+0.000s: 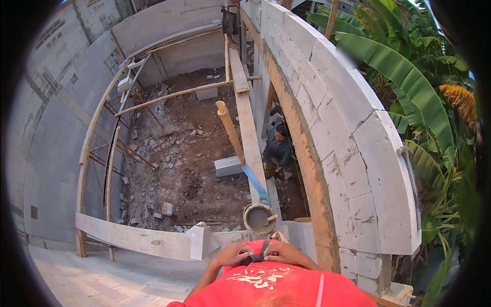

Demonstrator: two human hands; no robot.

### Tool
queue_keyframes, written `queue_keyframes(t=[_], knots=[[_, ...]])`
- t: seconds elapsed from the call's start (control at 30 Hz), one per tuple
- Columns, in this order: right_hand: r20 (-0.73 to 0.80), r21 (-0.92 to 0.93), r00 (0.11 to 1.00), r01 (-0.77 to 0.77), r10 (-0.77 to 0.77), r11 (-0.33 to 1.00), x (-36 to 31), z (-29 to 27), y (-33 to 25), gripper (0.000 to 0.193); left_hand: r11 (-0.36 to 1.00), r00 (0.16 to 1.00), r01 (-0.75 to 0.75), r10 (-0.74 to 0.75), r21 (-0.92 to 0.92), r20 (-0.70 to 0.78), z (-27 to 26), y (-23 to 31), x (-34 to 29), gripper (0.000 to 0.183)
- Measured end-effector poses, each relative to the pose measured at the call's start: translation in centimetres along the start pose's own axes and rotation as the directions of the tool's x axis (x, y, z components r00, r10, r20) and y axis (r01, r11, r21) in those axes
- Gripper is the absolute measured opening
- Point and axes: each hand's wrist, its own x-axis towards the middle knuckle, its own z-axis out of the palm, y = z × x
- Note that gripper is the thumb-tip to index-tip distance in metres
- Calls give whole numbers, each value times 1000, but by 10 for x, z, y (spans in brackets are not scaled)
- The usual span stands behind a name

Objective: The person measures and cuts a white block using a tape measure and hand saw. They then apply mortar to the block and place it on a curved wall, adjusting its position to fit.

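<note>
My left hand (235,254) and my right hand (281,252) are drawn in against the front of my red shirt. Both have their fingers bent around a dark strap-like piece (251,258) at my middle; its exact kind is not clear. Just beyond them, a round bucket (260,219) of grey mortar rests on the walkway, a light-coloured handle sticking out over its rim. A blue flat tool (255,180) lies on the plank behind the bucket. To the left of my hands stands a pale cut block (199,241).
A long plank (247,128) runs away above a dirt floor strewn with rubble. A pale block wall (353,148) rises on the right, banana leaves (409,92) behind it. Bamboo poles (230,132) cross the space. One person (279,148) crouches below; another (231,25) stands at the far end.
</note>
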Motion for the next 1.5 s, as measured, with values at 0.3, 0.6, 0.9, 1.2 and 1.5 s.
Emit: queue_keyframes(t=[0.3, 0.6, 0.9, 1.2, 1.5], knots=[[73, 119, 993, 89, -98, 989, 0, 3, 6, 25, 986, 989, 130, -122, -102, 79, -14, 31, -20, 33], [369, 30, 930, -6, -6, 1000, 37, 13, -1, 35, 998, 999, 34, -36, 55, 37, 0, 22, -28, 37], [473, -119, 881, 86, -19, 989, 52, 2, -12, 37, 995, 997, 70, -72, 66, 23, 8, 25, -35, 38], [241, -40, 969, -38, 47, 998, 40, 22, 13, 28, 996, 989, 76, -71, 41, -128, 13, 27, -42, 39], [-143, 951, 836, -32, 531, 307, -28, -27, -8, 20, 544, 670, 324, -710, -774, -219, 35, -34, -141, 36]])
